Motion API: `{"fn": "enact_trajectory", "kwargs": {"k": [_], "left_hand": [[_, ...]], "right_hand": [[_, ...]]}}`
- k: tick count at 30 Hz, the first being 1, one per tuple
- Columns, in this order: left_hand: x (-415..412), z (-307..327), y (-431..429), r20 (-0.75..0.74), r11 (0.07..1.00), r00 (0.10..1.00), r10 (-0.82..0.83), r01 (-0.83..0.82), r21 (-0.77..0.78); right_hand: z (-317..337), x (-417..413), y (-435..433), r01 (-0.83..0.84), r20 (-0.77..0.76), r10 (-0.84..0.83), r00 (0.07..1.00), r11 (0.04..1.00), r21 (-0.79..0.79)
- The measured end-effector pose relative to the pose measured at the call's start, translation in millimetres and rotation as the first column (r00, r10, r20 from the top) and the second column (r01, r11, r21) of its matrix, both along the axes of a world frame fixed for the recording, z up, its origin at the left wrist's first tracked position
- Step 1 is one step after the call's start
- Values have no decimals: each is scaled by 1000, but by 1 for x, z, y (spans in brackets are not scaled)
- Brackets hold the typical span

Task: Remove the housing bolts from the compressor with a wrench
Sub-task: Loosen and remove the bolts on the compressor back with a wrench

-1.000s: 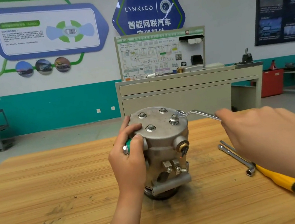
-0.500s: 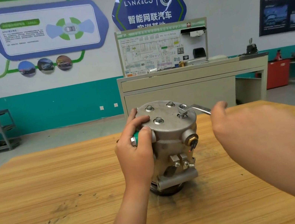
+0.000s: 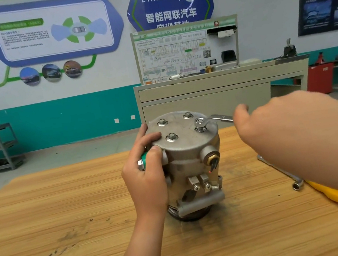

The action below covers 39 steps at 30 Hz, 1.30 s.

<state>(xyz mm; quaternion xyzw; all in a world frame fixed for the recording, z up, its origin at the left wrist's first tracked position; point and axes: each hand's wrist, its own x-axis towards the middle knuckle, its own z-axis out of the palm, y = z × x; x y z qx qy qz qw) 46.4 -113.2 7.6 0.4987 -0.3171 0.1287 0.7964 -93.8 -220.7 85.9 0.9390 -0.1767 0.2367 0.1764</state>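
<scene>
Compressor point(image 3: 188, 164) stands upright on the wooden tabletop point(image 3: 66, 212), approx. centre of view, round flat end plate facing up. Left hand point(image 3: 147, 176) wraps its left side: thumb lies on the plate's edge, fingers curl round a green-capped fitting point(image 3: 143, 162) sticking out the side, so closed on the body.

Four bolts show on the plate. Three sit low w/ washers: back-left bolt point(image 3: 162, 122), back-right bolt point(image 3: 187, 115), front bolt point(image 3: 171, 137). The right bolt point(image 3: 200, 125) stands raised, threads visible under its head. The wrench point(image 3: 213, 119) ring end sits over that raised head, handle running right toward the right hand point(image 3: 280, 129).

Right hand is seen from the back, thumb up beside the handle, which disappears behind the hand. Fingers are hidden, so can't tell if it's gripping the handle or loose.

On the tabletop right of the compressor, partly under the right forearm, lie a metal socket wrench point(image 3: 283, 172) and a yellow-handled tool point(image 3: 336, 196), touching or nearly so.
</scene>
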Motion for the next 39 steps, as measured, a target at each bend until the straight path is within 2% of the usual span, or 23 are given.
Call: {"fn": "enact_trajectory", "kwargs": {"k": [4, 6, 9, 11, 12, 13, 16, 20, 22, 24, 26, 29, 31, 32, 34, 37, 39], "left_hand": [[-2, -2, 3, 19, 999, 999, 33, -33, 18], [1, -4, 2, 13, 1000, 1000, 12, -13, 20], [-3, 0, -4, 14, 1000, 1000, 15, -15, 11], [-5, 4, -11, 13, 1000, 1000, -2, 2, 5], [-7, 6, -14, 9, 1000, 1000, -13, 13, 21], [-7, 8, -18, 16, 999, 1000, -17, 16, 44], [-7, 14, -27, 29, 993, 999, -17, 13, 115], [-3, 21, -32, 10, 994, 1000, -27, 26, 107], [0, 22, -32, 7, 995, 1000, -25, 24, 96], [0, 23, -32, 12, 996, 1000, -21, 20, 83], [0, 23, -31, 23, 997, 1000, -19, 17, 80], [2, 21, -29, 35, 996, 999, -29, 26, 80], [4, 21, -29, 45, 996, 999, -30, 26, 86], [4, 21, -29, 46, 995, 999, -28, 23, 92], [4, 21, -30, 53, 995, 998, -21, 15, 101], [4, 22, -31, 51, 993, 999, -16, 10, 116], [3, 23, -32, 53, 992, 999, -6, -1, 126]], "right_hand": [[7, -10, -7, -34, -37, 30, 999, 994, -102], [0, -16, -9, -18, -88, -5, 996, 966, -259], [-5, -21, -29, -91, 34, 110, 993, 932, -350], [-6, -12, -55, -90, 20, 111, 994, 887, -454], [-6, -4, -67, -74, -35, 65, 997, 871, -486], [-5, 5, -79, -67, -82, 33, 996, 883, -464], [8, 42, -108, -121, -124, 80, 989, 923, -365], [27, 86, -112, -288, -120, 264, 957, 915, -283], [31, 95, -104, -396, -100, 384, 918, 874, -280], [29, 98, -99, -473, -18, 494, 869, 822, -317], [20, 99, -92, -493, 183, 537, 823, 837, -236], [6, 95, -82, -502, 554, 382, 740, 862, 77], [10, 83, -76, -548, 687, 281, 670, 811, 203], [13, 74, -75, -569, 707, 269, 654, 791, 225], [16, 54, -76, -542, 624, 311, 717, 812, 217], [8, 24, -77, -307, 248, 278, 928, 947, 90], [3, 9, -77, -186, 108, 185, 977, 982, 0]]}}
